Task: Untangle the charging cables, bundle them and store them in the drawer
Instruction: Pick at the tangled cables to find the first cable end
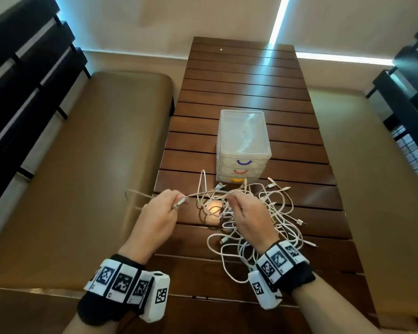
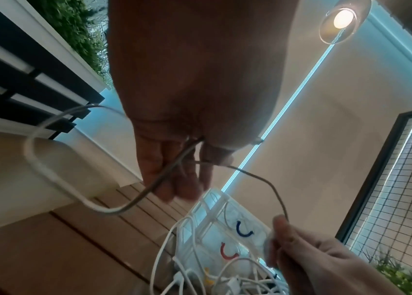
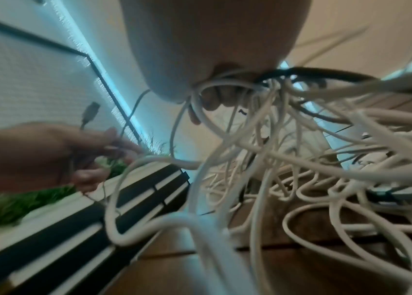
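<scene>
Far left: tan bench cushion (image 1: 87,169), with a loop of the freed cable (image 1: 135,198) hanging out over it past the table (image 1: 299,261) edge. Left hand (image 1: 158,213) is pinched on that cable near its plug end, fingers curled round it, held above the table. The strand runs taut across to the right hand (image 1: 247,213), whose fingers are curled into the top of the tangle (image 1: 263,227); the right wrist view shows several white strands bunched under the fingertips, can't tell exactly how many it grips. The hands are apart, one strand stretched between them. The tangle itself sits on the slatted table just in front of the clear three-drawer unit (image 1: 243,145), all drawers look closed. Loose plugs stick out on the right side of the pile. Handling call: the cables are light, limp and a bit springy, and the smooth jackets should slide through each other unless a plug snags on a loop. Best hold is at the plug or just behind it, feeding the end back through, not yanking mid-span, since that would likely tighten knots and drag the whole pile. The drawer unit looks light, so it may shift if a cable catches it.
</scene>
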Demonstrator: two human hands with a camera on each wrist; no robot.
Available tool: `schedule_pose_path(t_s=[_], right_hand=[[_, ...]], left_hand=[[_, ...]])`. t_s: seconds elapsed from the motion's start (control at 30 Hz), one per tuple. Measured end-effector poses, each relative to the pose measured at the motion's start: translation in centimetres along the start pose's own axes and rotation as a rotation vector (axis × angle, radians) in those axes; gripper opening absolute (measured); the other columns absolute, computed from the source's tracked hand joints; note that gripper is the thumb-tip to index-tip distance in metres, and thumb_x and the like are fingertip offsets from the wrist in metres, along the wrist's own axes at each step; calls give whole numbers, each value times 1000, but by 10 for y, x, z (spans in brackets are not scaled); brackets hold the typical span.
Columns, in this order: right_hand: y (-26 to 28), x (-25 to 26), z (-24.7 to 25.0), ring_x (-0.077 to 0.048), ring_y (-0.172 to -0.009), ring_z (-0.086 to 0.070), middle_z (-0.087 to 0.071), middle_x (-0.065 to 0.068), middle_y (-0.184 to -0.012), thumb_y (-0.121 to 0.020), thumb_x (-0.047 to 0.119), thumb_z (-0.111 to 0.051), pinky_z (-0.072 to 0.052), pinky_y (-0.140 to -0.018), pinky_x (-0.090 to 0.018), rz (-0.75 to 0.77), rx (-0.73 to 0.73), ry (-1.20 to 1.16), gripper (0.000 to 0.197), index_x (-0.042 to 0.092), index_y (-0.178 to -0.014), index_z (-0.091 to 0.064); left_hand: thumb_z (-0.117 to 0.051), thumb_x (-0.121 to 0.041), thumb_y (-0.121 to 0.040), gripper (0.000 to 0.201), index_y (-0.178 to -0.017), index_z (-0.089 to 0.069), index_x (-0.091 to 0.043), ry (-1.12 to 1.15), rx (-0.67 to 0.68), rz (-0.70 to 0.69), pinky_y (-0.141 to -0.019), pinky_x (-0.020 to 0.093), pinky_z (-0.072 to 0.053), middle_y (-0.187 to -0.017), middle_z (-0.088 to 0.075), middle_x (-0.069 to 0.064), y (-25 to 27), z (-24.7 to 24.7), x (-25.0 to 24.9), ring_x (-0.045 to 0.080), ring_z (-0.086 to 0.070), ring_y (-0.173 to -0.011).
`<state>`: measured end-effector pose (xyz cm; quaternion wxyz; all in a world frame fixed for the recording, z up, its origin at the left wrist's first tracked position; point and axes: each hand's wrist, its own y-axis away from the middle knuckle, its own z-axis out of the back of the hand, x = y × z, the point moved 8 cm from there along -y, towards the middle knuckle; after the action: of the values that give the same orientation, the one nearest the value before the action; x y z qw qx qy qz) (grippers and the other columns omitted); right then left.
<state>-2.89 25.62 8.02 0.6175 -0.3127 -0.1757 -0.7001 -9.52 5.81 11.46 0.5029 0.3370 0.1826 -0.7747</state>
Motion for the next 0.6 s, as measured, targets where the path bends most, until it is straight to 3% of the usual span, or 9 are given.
schedule_pose_path(t_s=[0.07, 0.17, 0.27, 0.33, 0.4, 0.43, 0.5, 0.57, 0.6], right_hand=[[12, 6, -18, 1, -58, -44, -47, 16, -64, -107, 43, -34, -35, -56, -17, 21, 82, 114, 33, 29, -81, -49], [23, 7, -45, -9, -57, -54, -60, 10, -68, -106, 41, -36, -47, -57, -27, 75, 225, 173, 32, 24, -98, -62], [22, 19, -45, -18, -62, -61, -66, -3, -73, -96, 33, -41, -46, -58, -26, 158, 281, 36, 34, 11, -88, -66], [25, 33, -41, -23, -61, -61, -66, -7, -70, -86, 27, -41, -46, -54, -27, 247, 262, 73, 33, 8, -78, -66], [31, 31, -42, -26, -68, -63, -69, -9, -76, -85, 28, -37, -53, -62, -35, 202, 274, 95, 36, 8, -82, -67], [32, 24, -43, -24, -72, -64, -70, -7, -79, -88, 29, -38, -53, -66, -37, 160, 266, 101, 35, 12, -87, -68], [33, 10, -44, -16, -69, -61, -69, 1, -77, -97, 35, -43, -50, -64, -34, 122, 262, 95, 29, 22, -88, -67], [33, 2, -45, -12, -63, -54, -62, 3, -70, -99, 39, -47, -47, -62, -34, 106, 303, 86, 29, 24, -77, -58], [33, 0, -46, -10, -62, -52, -59, 5, -69, -99, 39, -48, -46, -63, -32, 97, 328, 82, 29, 24, -75, -55]], left_hand=[[-39, -20, -107, 43, -142, -45, -44, 10, 66, 2, -77, 22, -53, -118, -52, -29, 9, -11, 1, -2, -61, -75], [-39, -6, -103, 69, -154, -21, -49, 51, 183, -195, -97, 11, -45, -148, -30, -35, 27, -34, -29, -21, -56, -98], [-38, -15, -104, 60, -156, -22, -41, -71, 339, -262, -102, 31, -48, -154, -33, -24, 38, -68, -50, 7, -61, -112], [-32, -30, -107, 47, -154, -28, -37, -175, 308, -214, -92, 35, -49, -143, -40, -13, 33, -75, -48, 19, -61, -105], [-30, -37, -107, 40, -145, -43, -34, -291, 274, -178, -88, 36, -46, -129, -53, -6, 24, -72, -42, 24, -62, -103], [-30, -37, -107, 36, -132, -54, -30, -343, 283, -157, -85, 35, -45, -119, -61, -3, 20, -71, -39, 24, -63, -102], [-38, -33, -104, 24, -94, -59, -25, -338, 318, -133, -71, 29, -41, -92, -66, -4, 17, -70, -32, 18, -63, -87], [-46, -33, -102, 25, -78, -53, -29, -267, 338, -121, -62, 22, -37, -71, -56, -11, 19, -66, -25, 5, -52, -67], [-49, -33, -102, 28, -75, -54, -30, -230, 324, -113, -67, 20, -40, -65, -52, -14, 20, -63, -21, 1, -49, -62]])
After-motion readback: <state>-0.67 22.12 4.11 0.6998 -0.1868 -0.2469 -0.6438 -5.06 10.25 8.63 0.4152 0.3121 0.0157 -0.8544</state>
